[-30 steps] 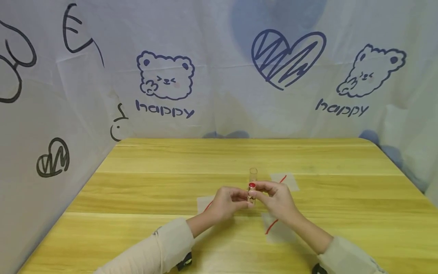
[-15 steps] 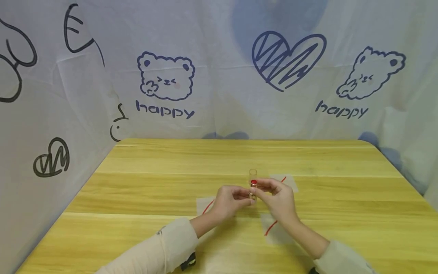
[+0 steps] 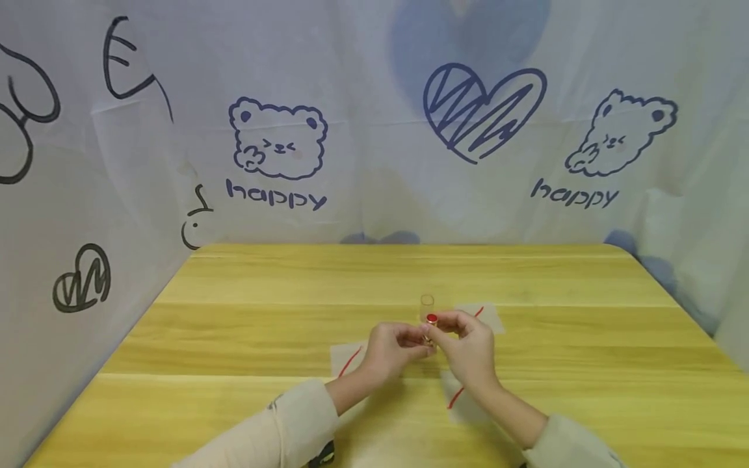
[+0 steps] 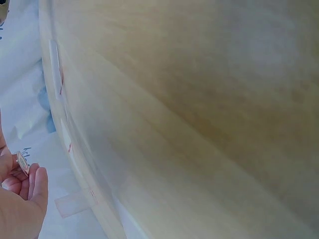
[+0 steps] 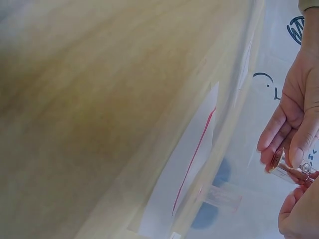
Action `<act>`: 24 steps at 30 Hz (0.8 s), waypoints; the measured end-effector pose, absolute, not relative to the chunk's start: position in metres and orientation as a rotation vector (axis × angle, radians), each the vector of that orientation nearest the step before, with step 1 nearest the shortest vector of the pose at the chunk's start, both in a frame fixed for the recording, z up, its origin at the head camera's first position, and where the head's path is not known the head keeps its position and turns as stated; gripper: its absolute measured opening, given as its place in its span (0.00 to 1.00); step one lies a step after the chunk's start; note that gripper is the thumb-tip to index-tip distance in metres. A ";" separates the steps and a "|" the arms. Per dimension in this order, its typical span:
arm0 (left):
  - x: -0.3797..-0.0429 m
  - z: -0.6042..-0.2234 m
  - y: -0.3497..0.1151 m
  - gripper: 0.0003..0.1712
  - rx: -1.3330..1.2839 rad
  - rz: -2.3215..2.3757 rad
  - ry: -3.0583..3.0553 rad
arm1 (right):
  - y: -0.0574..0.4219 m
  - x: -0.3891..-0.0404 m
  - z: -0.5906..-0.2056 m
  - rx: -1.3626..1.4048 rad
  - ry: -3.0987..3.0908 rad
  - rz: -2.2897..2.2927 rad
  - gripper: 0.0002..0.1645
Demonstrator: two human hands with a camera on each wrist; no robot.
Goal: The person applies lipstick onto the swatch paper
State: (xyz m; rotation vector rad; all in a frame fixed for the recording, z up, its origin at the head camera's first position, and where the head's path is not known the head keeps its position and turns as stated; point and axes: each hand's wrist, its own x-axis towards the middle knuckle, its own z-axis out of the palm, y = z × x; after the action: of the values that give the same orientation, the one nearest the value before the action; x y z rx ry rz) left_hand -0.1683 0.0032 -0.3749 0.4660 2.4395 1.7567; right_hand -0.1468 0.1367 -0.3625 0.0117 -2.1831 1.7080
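A lipstick point(image 3: 432, 318) with a red top and a shiny gold-coloured case is held between both hands, above the table. My left hand point(image 3: 389, 351) pinches its lower part from the left. From the right, thumb and fingers of my right hand point(image 3: 468, 344) grip it higher up, just under the red top. Behind the hands a clear cap point(image 3: 427, 301) stands upright on the table, its lower part hidden. In the right wrist view the lipstick's case point(image 5: 281, 167) shows between the fingers. The left wrist view catches only part of the left hand point(image 4: 25, 209).
Pale paper pieces with red lines lie on the wooden table point(image 3: 263, 325): a left sheet point(image 3: 345, 357), a front sheet point(image 3: 453, 403) and a back right sheet point(image 3: 488, 318). A white cloth point(image 3: 368, 162) with drawings hangs behind the far edge.
The head view has tilted slightly, so the scene sits lower. Both hands keep their hold on the lipstick, which has shifted slightly right relative to the clear cap.
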 end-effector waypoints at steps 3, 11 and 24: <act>-0.167 -0.376 0.002 0.09 0.476 1.751 2.434 | 0.137 -0.145 -0.362 0.012 -2.180 1.723 0.08; -0.169 -0.375 0.001 0.10 0.519 1.737 2.405 | 0.140 -0.145 -0.358 -0.043 -2.221 1.741 0.09; -0.169 -0.372 -0.006 0.12 0.516 1.736 2.346 | 0.142 -0.145 -0.354 -0.076 -2.284 1.781 0.12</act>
State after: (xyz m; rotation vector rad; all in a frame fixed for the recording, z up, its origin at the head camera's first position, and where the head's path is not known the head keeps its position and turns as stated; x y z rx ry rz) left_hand -0.1693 -0.0056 -0.3722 0.5158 2.3460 1.7360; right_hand -0.1449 0.1417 -0.3541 -0.0763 -2.2836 1.7815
